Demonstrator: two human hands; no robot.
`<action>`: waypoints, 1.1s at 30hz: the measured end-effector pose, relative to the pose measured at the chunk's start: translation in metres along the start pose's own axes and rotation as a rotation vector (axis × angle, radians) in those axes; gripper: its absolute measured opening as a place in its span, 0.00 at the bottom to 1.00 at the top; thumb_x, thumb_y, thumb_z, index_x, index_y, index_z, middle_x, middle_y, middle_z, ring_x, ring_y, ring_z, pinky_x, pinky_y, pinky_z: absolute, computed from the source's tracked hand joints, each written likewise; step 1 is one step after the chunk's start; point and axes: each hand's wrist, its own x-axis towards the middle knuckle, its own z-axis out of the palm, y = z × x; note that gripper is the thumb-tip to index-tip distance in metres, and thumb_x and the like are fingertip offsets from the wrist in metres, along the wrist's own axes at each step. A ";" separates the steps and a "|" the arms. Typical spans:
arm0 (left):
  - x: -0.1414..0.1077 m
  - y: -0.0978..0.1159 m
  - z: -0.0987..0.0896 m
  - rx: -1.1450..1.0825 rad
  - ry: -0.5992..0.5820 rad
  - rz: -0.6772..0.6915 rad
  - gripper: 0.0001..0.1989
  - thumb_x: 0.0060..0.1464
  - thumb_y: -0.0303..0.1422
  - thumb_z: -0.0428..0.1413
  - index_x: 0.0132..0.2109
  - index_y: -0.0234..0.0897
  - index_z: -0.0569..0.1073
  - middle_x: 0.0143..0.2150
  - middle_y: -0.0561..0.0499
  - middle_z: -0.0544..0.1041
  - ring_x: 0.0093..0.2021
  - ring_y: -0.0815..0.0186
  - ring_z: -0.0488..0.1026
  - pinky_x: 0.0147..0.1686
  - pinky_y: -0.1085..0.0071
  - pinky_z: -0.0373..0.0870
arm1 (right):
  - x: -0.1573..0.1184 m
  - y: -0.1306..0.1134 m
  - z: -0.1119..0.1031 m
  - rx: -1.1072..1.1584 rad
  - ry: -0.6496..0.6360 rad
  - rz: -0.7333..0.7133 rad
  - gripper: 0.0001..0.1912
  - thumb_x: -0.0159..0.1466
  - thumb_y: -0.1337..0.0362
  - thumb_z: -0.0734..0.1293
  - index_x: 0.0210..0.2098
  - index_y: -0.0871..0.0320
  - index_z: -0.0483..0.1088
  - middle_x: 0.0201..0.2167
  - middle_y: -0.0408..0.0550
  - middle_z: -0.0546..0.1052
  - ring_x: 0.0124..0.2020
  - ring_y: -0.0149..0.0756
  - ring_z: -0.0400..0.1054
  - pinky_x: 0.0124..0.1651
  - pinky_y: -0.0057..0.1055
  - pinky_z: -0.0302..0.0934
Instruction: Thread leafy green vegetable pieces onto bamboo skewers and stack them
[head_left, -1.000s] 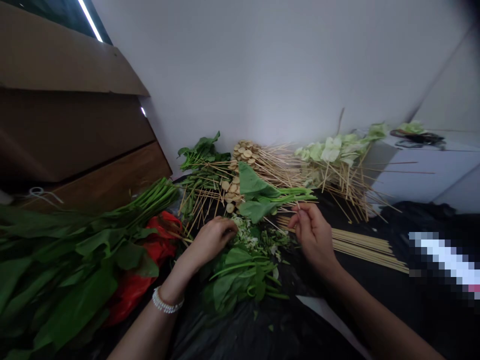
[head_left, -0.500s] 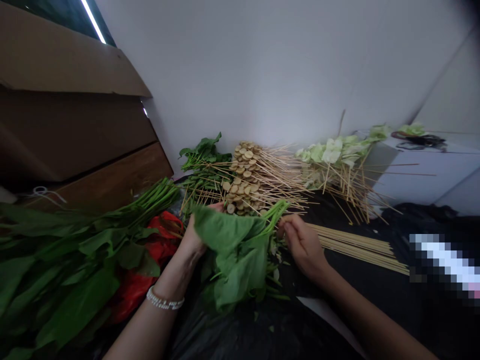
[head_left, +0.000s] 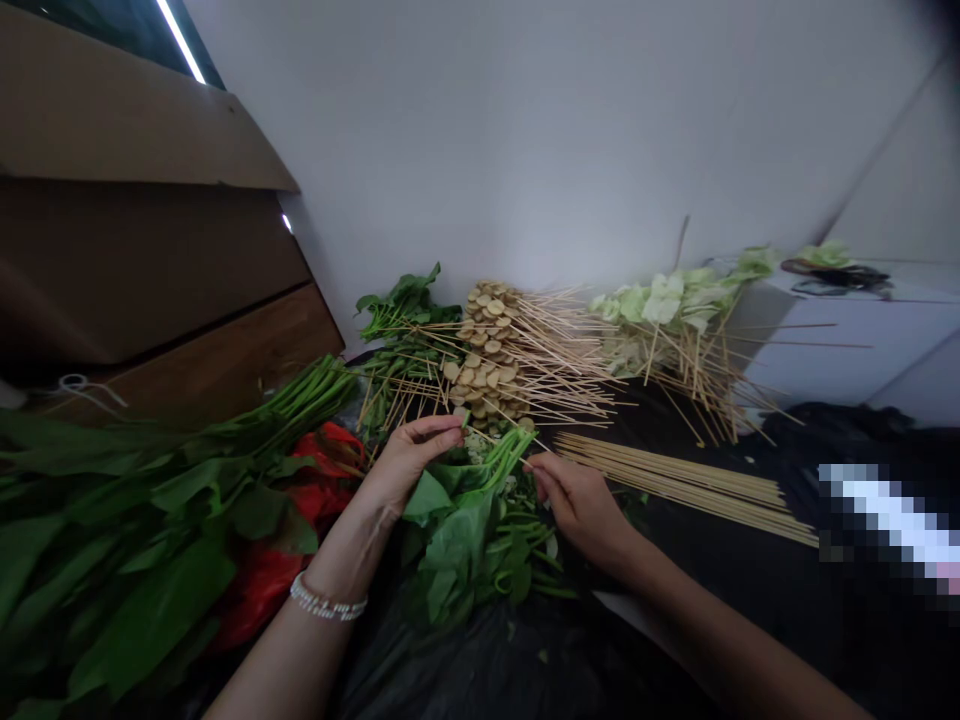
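Observation:
My left hand (head_left: 424,455) is closed, with thumb and forefinger pinching a small piece of green stem (head_left: 465,419). Across from it, my right hand (head_left: 574,498) is closed on what looks like a thin bamboo skewer (head_left: 527,463), most of which is hard to make out. Below and between the hands lie leafy greens (head_left: 461,545), their cut stems pointing up toward my right fingers. Small cut stems and leaves (head_left: 521,560) lie beside them. Just beyond my right hand rests a bundle of bare bamboo skewers (head_left: 690,485).
Skewered pale round slices (head_left: 491,370) are stacked at the back, between skewered greens (head_left: 409,310) and skewered cabbage leaves (head_left: 664,300). Large loose leafy greens (head_left: 150,540) cover the left beside a red plastic bag (head_left: 270,590). A cardboard box (head_left: 142,260) stands behind them.
The large green leaf raised between my hands now lies lower on the middle pile. My right hand has shifted left, and the stem piece in my left fingers has come into view.

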 end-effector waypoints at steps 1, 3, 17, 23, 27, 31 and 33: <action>0.000 0.000 0.001 -0.003 -0.001 -0.001 0.19 0.31 0.33 0.72 0.36 0.36 0.81 0.29 0.51 0.81 0.29 0.70 0.75 0.33 0.76 0.71 | 0.000 0.000 0.000 -0.004 0.001 -0.005 0.11 0.69 0.66 0.54 0.35 0.56 0.66 0.24 0.42 0.70 0.26 0.31 0.64 0.32 0.26 0.56; -0.001 0.000 0.002 -0.005 -0.003 0.001 0.19 0.31 0.33 0.72 0.36 0.36 0.81 0.29 0.51 0.81 0.29 0.70 0.75 0.33 0.76 0.70 | -0.001 -0.001 0.000 -0.009 -0.002 -0.010 0.11 0.69 0.67 0.55 0.36 0.56 0.67 0.25 0.42 0.71 0.26 0.31 0.65 0.32 0.26 0.57; -0.003 -0.001 0.004 0.065 0.008 0.029 0.19 0.31 0.34 0.72 0.36 0.35 0.81 0.29 0.50 0.81 0.28 0.69 0.75 0.32 0.73 0.71 | 0.000 -0.002 0.000 -0.052 0.002 -0.016 0.12 0.70 0.66 0.54 0.37 0.56 0.68 0.26 0.44 0.74 0.26 0.32 0.67 0.32 0.27 0.58; -0.005 0.001 0.004 0.112 0.010 0.036 0.18 0.31 0.35 0.72 0.34 0.35 0.81 0.27 0.50 0.81 0.25 0.68 0.75 0.29 0.73 0.71 | -0.002 -0.002 0.001 -0.079 -0.011 -0.017 0.12 0.69 0.67 0.55 0.37 0.57 0.69 0.27 0.45 0.75 0.27 0.33 0.67 0.33 0.28 0.59; -0.005 0.001 0.003 0.182 0.018 0.066 0.18 0.31 0.35 0.72 0.33 0.35 0.81 0.28 0.49 0.81 0.27 0.66 0.76 0.30 0.72 0.71 | -0.003 -0.001 0.003 -0.098 0.014 -0.041 0.12 0.68 0.68 0.55 0.38 0.56 0.70 0.29 0.46 0.75 0.29 0.33 0.68 0.34 0.28 0.60; -0.004 0.000 0.003 0.177 -0.013 0.041 0.19 0.32 0.36 0.72 0.35 0.36 0.81 0.27 0.49 0.81 0.26 0.67 0.75 0.30 0.72 0.71 | -0.002 -0.002 0.003 -0.082 0.017 -0.056 0.12 0.68 0.68 0.55 0.38 0.57 0.69 0.29 0.46 0.75 0.29 0.33 0.68 0.34 0.28 0.60; -0.004 0.000 0.003 0.168 -0.027 0.042 0.20 0.32 0.35 0.72 0.37 0.36 0.81 0.28 0.50 0.81 0.26 0.68 0.75 0.30 0.73 0.71 | -0.002 -0.003 0.003 -0.083 0.018 -0.059 0.12 0.68 0.68 0.55 0.38 0.57 0.69 0.28 0.46 0.75 0.28 0.34 0.68 0.33 0.28 0.60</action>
